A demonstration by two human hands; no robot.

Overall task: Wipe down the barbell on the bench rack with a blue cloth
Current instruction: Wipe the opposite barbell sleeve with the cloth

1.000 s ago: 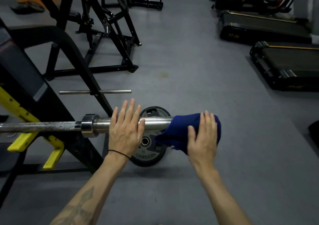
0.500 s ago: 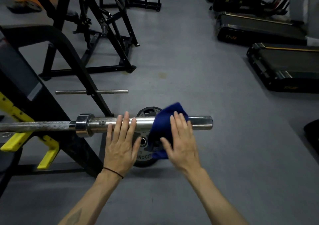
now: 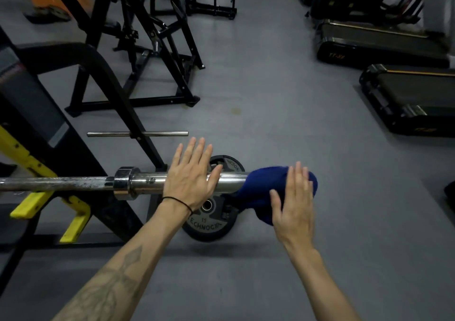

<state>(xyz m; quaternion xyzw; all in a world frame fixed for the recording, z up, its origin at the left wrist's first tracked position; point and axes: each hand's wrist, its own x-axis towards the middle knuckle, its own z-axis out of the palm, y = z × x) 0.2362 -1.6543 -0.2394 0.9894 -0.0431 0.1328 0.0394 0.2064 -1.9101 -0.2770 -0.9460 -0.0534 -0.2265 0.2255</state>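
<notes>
Barbell [image 3: 73, 184] sleeve looks heavy, rigid, slick chrome; the left hand [image 3: 190, 175] steadies it flat-palmed, while the right hand [image 3: 294, 201] presses the soft blue cloth [image 3: 264, 185] over its right end, fingers straight.

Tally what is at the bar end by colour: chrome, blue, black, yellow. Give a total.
Chrome: 2, the barbell and the short peg bar.
Blue: 1, the cloth draped over the barbell's end under the right hand.
Black: 1, the weight plate on the floor.
Yellow: 2, the rack hooks.
Total: 6.
</notes>
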